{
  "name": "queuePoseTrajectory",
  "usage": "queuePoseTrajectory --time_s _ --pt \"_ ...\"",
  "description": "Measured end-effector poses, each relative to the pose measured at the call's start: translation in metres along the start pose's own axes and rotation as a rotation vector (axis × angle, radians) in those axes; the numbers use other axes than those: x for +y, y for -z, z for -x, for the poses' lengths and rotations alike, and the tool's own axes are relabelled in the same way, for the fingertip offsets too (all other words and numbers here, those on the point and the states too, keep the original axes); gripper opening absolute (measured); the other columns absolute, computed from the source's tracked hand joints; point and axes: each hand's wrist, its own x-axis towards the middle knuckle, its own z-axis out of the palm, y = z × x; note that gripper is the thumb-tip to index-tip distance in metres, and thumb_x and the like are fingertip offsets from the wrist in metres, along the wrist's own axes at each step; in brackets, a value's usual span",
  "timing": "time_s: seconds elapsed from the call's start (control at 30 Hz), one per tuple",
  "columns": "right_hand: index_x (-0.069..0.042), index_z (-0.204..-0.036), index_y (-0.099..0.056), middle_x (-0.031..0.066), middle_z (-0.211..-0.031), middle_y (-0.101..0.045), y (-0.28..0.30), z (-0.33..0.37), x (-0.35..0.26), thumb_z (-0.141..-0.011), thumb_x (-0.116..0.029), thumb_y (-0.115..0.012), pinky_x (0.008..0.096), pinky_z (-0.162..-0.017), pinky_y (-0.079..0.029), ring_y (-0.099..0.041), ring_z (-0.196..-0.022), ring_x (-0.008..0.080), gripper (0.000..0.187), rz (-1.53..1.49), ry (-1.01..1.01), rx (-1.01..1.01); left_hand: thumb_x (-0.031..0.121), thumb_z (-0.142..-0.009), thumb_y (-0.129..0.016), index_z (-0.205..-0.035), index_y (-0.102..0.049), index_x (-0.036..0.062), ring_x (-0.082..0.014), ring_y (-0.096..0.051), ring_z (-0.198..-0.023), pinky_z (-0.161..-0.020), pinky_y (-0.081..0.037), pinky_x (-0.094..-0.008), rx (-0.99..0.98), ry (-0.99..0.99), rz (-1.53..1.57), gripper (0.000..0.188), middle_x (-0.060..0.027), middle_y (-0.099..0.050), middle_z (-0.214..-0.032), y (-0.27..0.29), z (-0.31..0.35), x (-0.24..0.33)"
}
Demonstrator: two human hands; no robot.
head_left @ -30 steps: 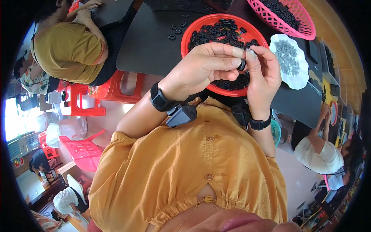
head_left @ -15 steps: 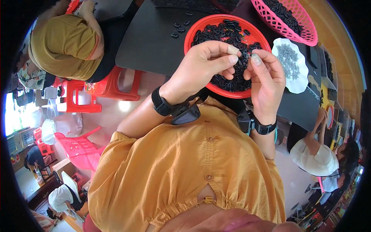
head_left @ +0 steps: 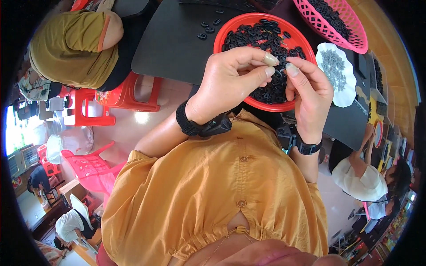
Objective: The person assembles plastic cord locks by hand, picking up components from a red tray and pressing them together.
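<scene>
1. Head view: both hands meet just above the near rim of a red bowl [head_left: 230,31], over a dark table [head_left: 173,48].
2. Left hand [head_left: 230,77]: thumb and forefinger pinched together on a tiny dark part [head_left: 278,71]; other fingers curled in.
3. Right hand [head_left: 310,95]: fingertips pinched on the same part from the other side; the two sets of tips nearly touch.
4. Part itself: mostly hidden by fingertips, too small to tell its shape. Looks like one of the black rings [head_left: 266,40] heaped in the bowl.
5. Handling, my guess: v. light, small, prob. rubber or plastic, so a bit springy, not fragile. Easy to flick away or drop; fingertip pinch by the edges is the only sensible hold, w/ nails helping.
6. A few loose rings [head_left: 207,27] lie on the table just left of the bowl.
7. Pink basket [head_left: 350,37] w/ more dark pieces sits beyond the bowl to the right; a white plate [head_left: 341,91] of small grey bits is beside it, near the right hand.
8. Both wrists wear black bands w/ boxy units: left [head_left: 202,126], right [head_left: 297,139].
9. Another person in an olive top [head_left: 66,48] sits at the table's left; others work farther off.
</scene>
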Motion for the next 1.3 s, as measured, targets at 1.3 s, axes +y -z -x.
queuePoseTrajectory --time_s 1.3 --pt "0.0 -0.1 -0.067 0.0066 -0.08 -0.065 -0.019 0.01 0.013 -0.075 0.001 -0.076 0.022 -0.058 -0.05 -0.059 -0.064 0.009 0.026 0.49 0.297 -0.049 -0.005 -0.085 -0.064 -0.091 -0.054 0.0048 -0.0071 -0.058 -0.066 -0.058 -0.047 -0.0197 0.048 0.032 0.124 0.016 -0.0048 -0.066 -0.083 0.011 0.004 0.009"
